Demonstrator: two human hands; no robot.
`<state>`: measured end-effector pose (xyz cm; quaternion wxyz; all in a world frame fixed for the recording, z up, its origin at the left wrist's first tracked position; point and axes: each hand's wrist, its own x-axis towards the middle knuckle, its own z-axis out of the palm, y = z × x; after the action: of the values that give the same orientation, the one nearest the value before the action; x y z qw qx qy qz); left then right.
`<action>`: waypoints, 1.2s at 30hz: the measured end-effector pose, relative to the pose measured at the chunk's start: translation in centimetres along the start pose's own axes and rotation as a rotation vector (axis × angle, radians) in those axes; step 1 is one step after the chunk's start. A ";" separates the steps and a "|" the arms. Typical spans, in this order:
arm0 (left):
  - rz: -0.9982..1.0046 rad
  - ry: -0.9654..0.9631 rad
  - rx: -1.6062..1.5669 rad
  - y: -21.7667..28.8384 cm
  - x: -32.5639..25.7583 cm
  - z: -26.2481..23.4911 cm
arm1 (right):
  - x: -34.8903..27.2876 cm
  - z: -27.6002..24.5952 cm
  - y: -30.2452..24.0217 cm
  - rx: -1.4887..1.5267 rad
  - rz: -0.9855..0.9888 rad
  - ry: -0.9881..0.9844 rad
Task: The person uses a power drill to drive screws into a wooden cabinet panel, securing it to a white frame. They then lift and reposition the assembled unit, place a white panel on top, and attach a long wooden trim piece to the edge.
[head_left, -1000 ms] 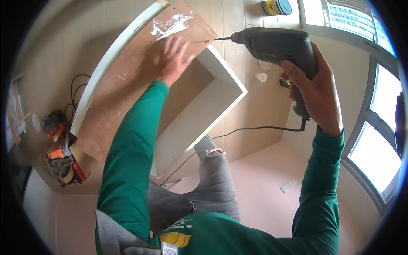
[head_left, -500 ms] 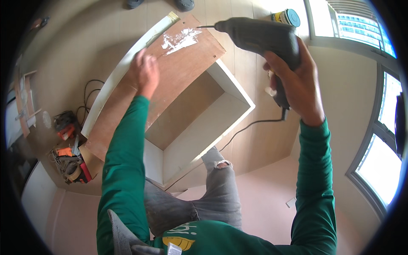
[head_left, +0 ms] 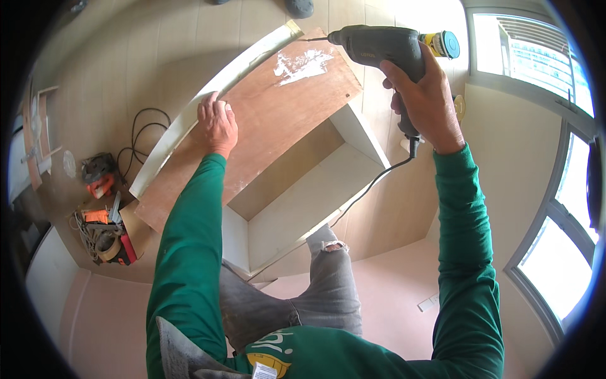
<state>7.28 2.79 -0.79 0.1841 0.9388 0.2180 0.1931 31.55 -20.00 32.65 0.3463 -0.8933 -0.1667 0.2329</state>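
Head view: the right hand (head_left: 424,101) wraps a corded drill (head_left: 382,47), its bit (head_left: 314,40) over the plywood panel's (head_left: 271,123) far end; the left hand (head_left: 218,126), clamped or merely resting I cannot tell, apparently steadies the panel's left edge.

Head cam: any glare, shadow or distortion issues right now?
Head view: glare blows out the right-hand window; head view: soft shadow on the floor beyond the white board, which looks bowed, probably fisheye; head view: black vignette around the rim.
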 end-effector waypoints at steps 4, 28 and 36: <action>0.000 0.010 -0.006 -0.1 0.1 -0.1 | 0.5 -0.2 -1.3 -0.012 0.048 -0.011; -0.083 -0.058 -0.028 0.1 0.1 -0.2 | 5.7 1.1 -8.0 -0.246 0.089 -0.121; -0.095 -0.065 -0.025 0.2 0.1 -0.5 | 5.3 0.0 -9.7 -0.221 0.169 -0.119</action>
<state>7.19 2.78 -0.25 0.2116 0.9308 0.2540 0.1561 34.70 -10.72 37.83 0.2143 -0.9215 -0.1357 0.2942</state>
